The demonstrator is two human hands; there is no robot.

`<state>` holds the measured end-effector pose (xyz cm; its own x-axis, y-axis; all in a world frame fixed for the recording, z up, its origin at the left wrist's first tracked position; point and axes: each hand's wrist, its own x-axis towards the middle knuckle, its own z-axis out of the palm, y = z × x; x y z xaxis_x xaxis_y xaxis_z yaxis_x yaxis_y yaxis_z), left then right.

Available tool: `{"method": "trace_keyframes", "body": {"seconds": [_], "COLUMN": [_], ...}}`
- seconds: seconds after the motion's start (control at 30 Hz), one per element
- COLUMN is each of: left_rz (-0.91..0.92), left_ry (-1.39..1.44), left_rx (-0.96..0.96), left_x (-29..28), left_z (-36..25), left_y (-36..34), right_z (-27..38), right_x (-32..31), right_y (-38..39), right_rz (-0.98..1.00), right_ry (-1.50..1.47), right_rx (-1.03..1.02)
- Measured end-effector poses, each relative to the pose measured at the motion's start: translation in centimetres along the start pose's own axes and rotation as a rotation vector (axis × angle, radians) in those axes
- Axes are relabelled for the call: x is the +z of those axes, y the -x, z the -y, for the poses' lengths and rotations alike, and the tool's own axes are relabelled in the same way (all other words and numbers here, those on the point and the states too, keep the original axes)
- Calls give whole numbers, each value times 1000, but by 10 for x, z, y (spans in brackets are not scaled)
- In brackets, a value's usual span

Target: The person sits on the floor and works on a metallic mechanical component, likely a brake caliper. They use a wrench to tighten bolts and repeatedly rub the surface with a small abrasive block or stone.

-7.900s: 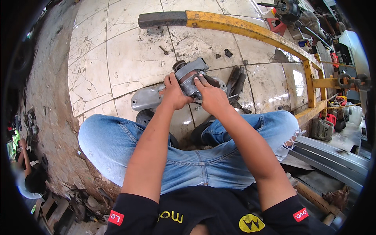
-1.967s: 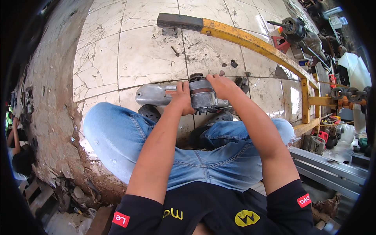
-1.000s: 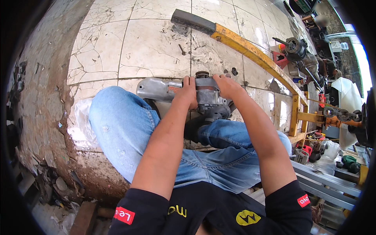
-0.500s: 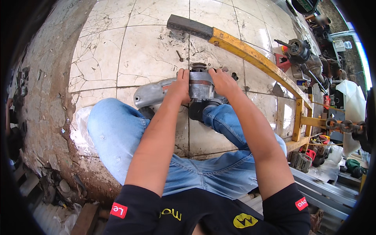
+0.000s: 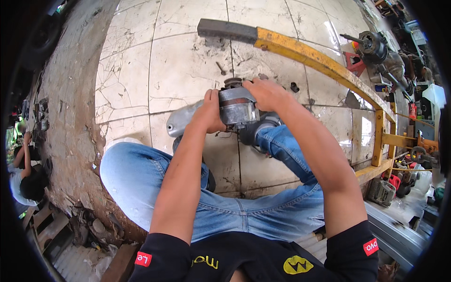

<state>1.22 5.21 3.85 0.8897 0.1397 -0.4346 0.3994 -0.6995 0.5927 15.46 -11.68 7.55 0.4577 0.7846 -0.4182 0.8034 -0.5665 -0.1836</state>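
Between my two hands is an alternator [image 5: 238,107], a grey metal body with a rusty brown band and a grooved pulley [image 5: 233,83] at its far end. My left hand [image 5: 208,115] is closed against its left side, with fingers pointing away from me. My right hand [image 5: 266,95] grips the far right edge of the housing, close to the pulley. Behind my left hand, a smooth grey cast-metal part [image 5: 180,121] lies on the tiles, partly hidden by my hand and forearm. The alternator's underside cannot be seen.
A bolt [image 5: 221,68] and a small dark part [image 5: 294,87] lie on the tiled floor. A yellow steel arm [image 5: 310,51] with a dark end crosses above right. Axle-like machinery [image 5: 376,49] stands farther right. Another person [image 5: 28,176] is at the far left.
The alternator has tilted slightly, and its pulley has swung a little left. My right hand has moved left over the far edge. The whole view has shifted, bringing another person in at the left.
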Motion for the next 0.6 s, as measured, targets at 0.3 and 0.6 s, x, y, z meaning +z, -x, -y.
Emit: {"method": "trace_keyframes", "body": {"seconds": [0.3,0.6], "left_rz": [-149,-1], "left_ry": [83,-26], "left_rx": [-148,-234], "left_x": [15,15], "left_z": [45,15], "left_y": [36,33], "right_z": [66,31], "right_x": [4,19], "right_y": [-26,-7], "right_rz": [-122,-116], "right_ry": [-6,-180], "right_rx": [-43,-44]}}
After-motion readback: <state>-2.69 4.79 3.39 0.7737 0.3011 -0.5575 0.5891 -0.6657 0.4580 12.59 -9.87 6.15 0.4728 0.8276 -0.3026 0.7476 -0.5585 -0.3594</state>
